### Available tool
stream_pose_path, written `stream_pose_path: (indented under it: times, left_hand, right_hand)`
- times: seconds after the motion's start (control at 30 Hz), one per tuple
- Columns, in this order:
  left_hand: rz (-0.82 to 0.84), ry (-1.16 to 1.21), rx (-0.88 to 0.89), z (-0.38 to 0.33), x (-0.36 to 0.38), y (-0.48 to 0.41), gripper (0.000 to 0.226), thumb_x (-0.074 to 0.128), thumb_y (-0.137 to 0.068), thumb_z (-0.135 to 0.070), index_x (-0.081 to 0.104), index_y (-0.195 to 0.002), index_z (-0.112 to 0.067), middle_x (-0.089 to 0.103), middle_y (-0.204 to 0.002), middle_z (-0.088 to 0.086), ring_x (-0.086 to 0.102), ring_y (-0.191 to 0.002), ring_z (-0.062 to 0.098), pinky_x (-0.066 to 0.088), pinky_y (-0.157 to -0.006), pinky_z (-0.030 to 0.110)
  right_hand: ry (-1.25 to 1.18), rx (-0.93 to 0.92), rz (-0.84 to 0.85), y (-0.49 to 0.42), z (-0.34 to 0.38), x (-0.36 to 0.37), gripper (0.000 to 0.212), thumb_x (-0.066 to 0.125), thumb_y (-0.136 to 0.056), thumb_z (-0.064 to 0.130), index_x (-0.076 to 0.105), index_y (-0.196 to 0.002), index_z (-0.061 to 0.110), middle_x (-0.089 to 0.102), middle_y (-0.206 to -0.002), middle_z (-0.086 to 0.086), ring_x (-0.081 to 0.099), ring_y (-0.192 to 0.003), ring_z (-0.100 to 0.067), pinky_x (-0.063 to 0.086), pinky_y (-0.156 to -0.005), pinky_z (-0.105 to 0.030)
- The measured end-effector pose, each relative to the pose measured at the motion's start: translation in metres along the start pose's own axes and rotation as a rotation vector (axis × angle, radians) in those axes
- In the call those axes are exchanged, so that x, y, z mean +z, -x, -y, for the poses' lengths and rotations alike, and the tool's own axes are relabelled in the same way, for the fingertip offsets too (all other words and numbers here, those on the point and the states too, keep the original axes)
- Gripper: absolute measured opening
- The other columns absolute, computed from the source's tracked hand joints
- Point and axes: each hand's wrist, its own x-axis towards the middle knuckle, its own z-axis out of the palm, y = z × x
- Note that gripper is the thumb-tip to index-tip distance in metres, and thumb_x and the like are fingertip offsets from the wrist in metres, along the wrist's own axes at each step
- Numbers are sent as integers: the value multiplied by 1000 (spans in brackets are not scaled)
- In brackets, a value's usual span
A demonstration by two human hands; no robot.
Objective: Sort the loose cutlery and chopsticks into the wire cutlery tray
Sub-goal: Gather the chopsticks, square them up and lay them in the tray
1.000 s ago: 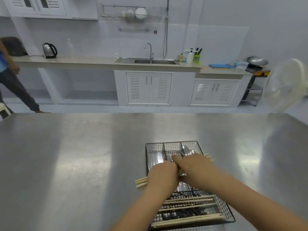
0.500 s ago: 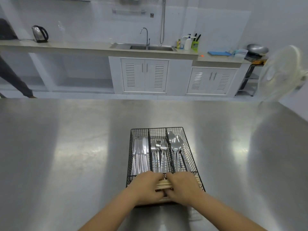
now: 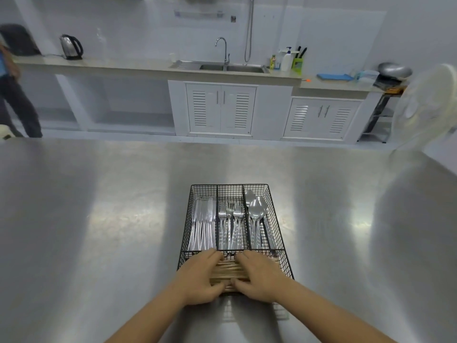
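Observation:
A black wire cutlery tray (image 3: pixel 273 201) sits on the steel table in front of me. Its three long compartments hold knives (image 3: pixel 204 226) on the left, forks (image 3: pixel 230 221) in the middle and spoons (image 3: pixel 257 214) on the right. A bundle of wooden chopsticks (image 3: pixel 230 269) lies crosswise in the near compartment. My left hand (image 3: pixel 197 280) grips the bundle's left end and my right hand (image 3: pixel 259 276) grips its right end, fingers over the top and thumbs on the near side.
The steel table (image 3: pixel 99 231) spreads wide on all sides of the tray. A white fan (image 3: pixel 425 105) stands at the table's far right. A person (image 3: pixel 14 95) stands at the far left near the counter with a kettle (image 3: pixel 71 47) and sink (image 3: pixel 230 68).
Both hands carried the chopstick bundle from above the tray's middle down into the near crosswise compartment. The camera tilted, so the tray now looks straight on.

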Motion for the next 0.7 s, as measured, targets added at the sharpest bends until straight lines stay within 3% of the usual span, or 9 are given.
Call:
stream_pose_path:
  times: [0.13,0.23,0.33,0.4,0.7]
  left_hand:
    - [-184,-14,72,-3,-1,11,59,55,-76,-65,61,-112,-18,61,-105,-6,58,-94,9,40,-82,17]
    - [-158,-106,71,-3,1,22,85,47,-72,-79,53,-132,-19,56,-132,-4,50,-119,13,33,-101,29]
    - [-61,-184,-12,-3,3,24,110,39,-63,-91,31,-148,-21,28,-156,-4,22,-142,17,17,-109,42]
    - [-7,-214,-68,-3,4,22,114,35,-63,-92,29,-149,-18,24,-157,-3,16,-144,17,14,-109,45]
    - [76,-196,-152,11,4,5,111,32,-64,-93,40,-144,-16,40,-150,-3,25,-140,15,7,-109,41]
  right_hand:
    - [13,-59,-252,12,-3,4,43,50,-83,52,62,-102,16,61,-95,0,59,-85,-19,52,-74,-34]
    - [63,32,-350,29,-5,9,50,50,-84,53,65,-116,16,66,-115,-3,63,-105,-22,41,-96,-35]
    - [117,130,-329,41,-12,18,66,40,-89,59,46,-141,20,42,-149,-5,37,-138,-25,24,-108,-44]
    - [130,170,-274,41,-15,23,70,30,-91,64,36,-147,22,31,-154,-3,24,-142,-24,18,-109,-44]
    - [86,242,-181,18,-17,17,68,21,-92,64,42,-143,24,45,-147,-1,41,-135,-24,9,-110,-40]
